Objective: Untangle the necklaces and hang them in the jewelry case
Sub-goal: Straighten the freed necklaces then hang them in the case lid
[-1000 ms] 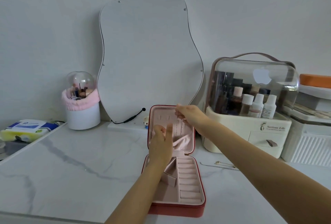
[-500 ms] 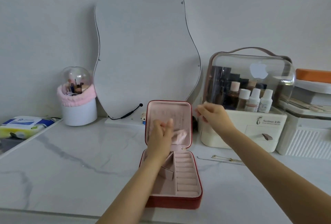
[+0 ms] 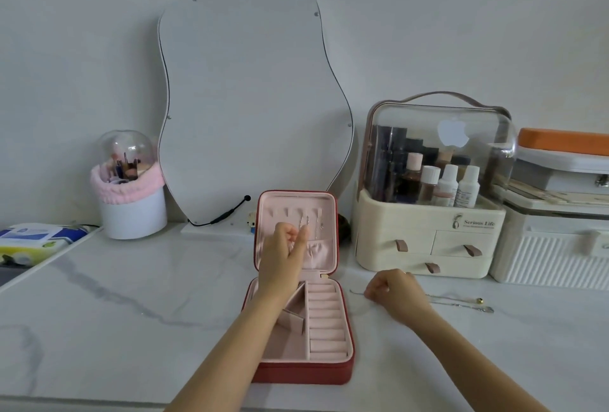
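The red jewelry case (image 3: 301,368) stands open on the marble counter (image 3: 131,306), its lid upright, and every place here is told from it. The left hand (image 3: 283,256) is held up against the inside of the lid, just as it was half a second ago, with most fingers curled and one straight finger raised toward the thin chains (image 3: 311,223) that hang from the hooks near the top of the lid; whether it touches a chain or the pink pocket below cannot be told.

The right hand (image 3: 393,293) has changed most. A second ago it was up at the lid's hooks, half a second ago it was in the air to the right of the lid, and now it is down on the counter to the right of the case's base. Its fingers are curled closed over the loose necklaces (image 3: 461,303) lying there; the chain ends stick out on both sides of the fist.

Behind the case leans a wavy mirror (image 3: 250,98), and to its right stands a cream cosmetics organizer (image 3: 428,240).
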